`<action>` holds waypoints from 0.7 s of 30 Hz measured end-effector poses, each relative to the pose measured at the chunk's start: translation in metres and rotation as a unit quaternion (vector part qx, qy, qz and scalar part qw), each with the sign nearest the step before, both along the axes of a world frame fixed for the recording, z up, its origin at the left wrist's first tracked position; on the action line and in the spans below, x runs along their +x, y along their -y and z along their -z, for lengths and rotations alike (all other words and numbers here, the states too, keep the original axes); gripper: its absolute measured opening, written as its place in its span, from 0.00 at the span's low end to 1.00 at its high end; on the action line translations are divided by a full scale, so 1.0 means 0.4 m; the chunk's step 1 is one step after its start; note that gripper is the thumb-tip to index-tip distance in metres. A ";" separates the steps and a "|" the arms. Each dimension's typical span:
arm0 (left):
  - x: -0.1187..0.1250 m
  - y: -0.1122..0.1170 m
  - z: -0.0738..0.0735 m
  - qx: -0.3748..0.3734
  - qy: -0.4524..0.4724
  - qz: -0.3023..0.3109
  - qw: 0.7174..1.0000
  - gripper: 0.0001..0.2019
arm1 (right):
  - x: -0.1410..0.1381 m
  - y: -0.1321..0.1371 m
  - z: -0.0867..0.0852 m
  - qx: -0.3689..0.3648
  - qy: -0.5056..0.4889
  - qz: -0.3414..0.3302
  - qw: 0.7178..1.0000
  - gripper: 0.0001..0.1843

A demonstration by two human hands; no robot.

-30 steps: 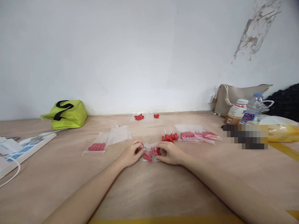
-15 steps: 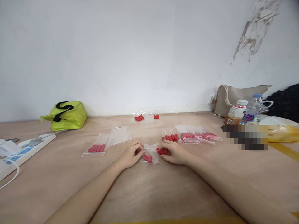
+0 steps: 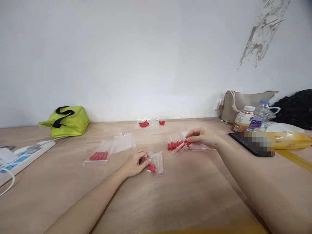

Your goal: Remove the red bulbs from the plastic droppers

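Note:
My left hand (image 3: 136, 162) is closed on the left edge of a small clear zip bag (image 3: 159, 159), its thumb on top. Red pieces (image 3: 151, 167) lie inside the bag, partly hidden by the thumb. Up and to the right, my right hand (image 3: 202, 137) pinches several thin pale sticks with red heads (image 3: 181, 147), their pale ends pointing down left. Just behind them, a row of similar red-headed sticks (image 3: 172, 145) lies on the table. Filled zip bags (image 3: 198, 147) are partly covered by my right hand.
To the left lie a zip bag of red-headed sticks (image 3: 98, 156) and a flat bag (image 3: 123, 143). Red pieces (image 3: 143, 123) rest on clear plastic near the wall. A green bag (image 3: 70, 122), power strip (image 3: 29, 156), bottles (image 3: 243, 118) and phone (image 3: 240, 143) stand or lie around.
My right hand has left the small zip bag and moved right and away from me to the row of sticks. My left hand stays on the bag, which has shifted slightly.

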State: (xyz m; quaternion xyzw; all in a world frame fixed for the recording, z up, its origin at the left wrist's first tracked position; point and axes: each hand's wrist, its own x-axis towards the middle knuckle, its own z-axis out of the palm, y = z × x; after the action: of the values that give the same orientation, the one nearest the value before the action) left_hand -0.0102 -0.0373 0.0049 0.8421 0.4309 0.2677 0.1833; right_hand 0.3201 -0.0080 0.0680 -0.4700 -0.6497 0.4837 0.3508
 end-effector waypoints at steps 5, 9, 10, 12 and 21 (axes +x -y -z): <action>0.003 -0.002 -0.002 0.001 -0.006 0.000 1.000 0.13 | -0.036 -0.018 0.003 0.136 -0.076 0.150 0.976 0.15; 0.001 0.000 -0.005 -0.003 -0.009 0.002 1.000 0.13 | -0.159 -0.038 0.076 0.381 0.072 0.199 0.900 0.07; 0.001 0.000 -0.006 -0.003 -0.010 0.003 1.000 0.13 | -0.188 -0.042 0.098 0.434 0.119 0.176 0.875 0.06; 0.000 0.001 -0.007 -0.001 -0.012 0.006 1.000 0.12 | -0.233 -0.049 0.135 0.500 0.236 0.119 0.825 0.09; 0.001 0.002 -0.012 0.023 -0.016 0.011 1.000 0.11 | -0.275 -0.056 0.195 0.505 0.484 0.024 0.714 0.07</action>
State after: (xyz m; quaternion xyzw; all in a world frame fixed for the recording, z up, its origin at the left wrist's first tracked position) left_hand -0.0096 -0.0380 0.0095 0.8547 0.4187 0.2619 0.1601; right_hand 0.2101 0.0146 -0.0098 -0.4081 -0.8667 -0.2193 0.1848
